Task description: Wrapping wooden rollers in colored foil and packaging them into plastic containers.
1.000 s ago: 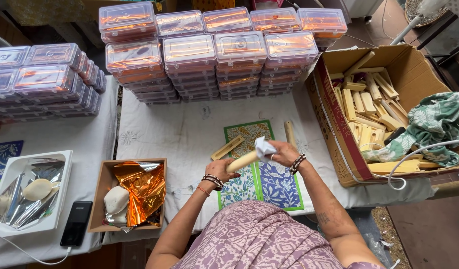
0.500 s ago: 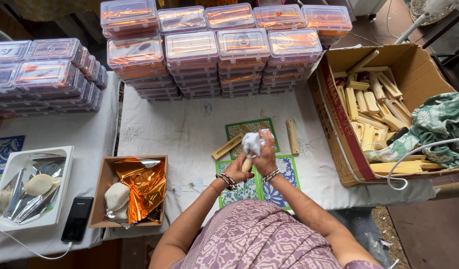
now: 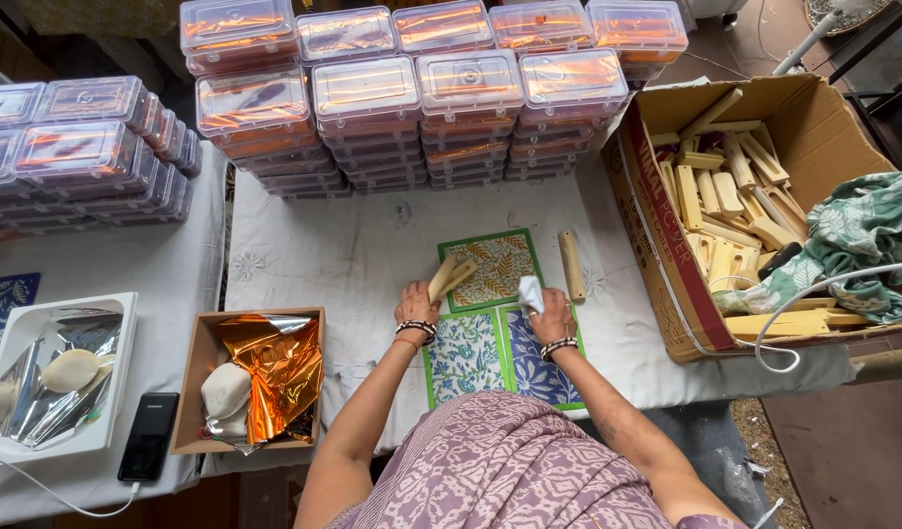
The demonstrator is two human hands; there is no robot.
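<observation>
- Wooden sticks (image 3: 449, 277), two short pale pieces, sit on the white cloth (image 3: 353, 255) at the left edge of the orange-leaf printed card (image 3: 497, 266); they look light, stiff and smooth, easy to pinch at the near ends, where the grip already is.
- Large cardboard box (image 3: 813, 127) at the right holds many more pale wooden pieces, with a green patterned cloth (image 3: 862, 225) and a white cable draped over its near side.
- Stacks of clear lidded boxes (image 3: 412, 88) with orange contents line the far side of the table.
- Small cardboard box (image 3: 211, 382) at the left holds crumpled orange foil (image 3: 279, 367) and a white lump.
- White tray (image 3: 118, 323) further left carries silver foil and a pale oval piece; a dark phone (image 3: 148, 436) lies beside it.
- Two blue-patterned cards (image 3: 495, 358) lie side by side, just below the orange-leaf one.
- Single wooden stick (image 3: 570, 264) lies alone to the right of the cards, untouched.
- Left hand (image 3: 417, 302) is closed around the near ends of the two sticks, which fan out away from the person.
- Right hand (image 3: 552, 315) is closed on a small white rag (image 3: 531, 293), soft and limp, pressed against the cards.
</observation>
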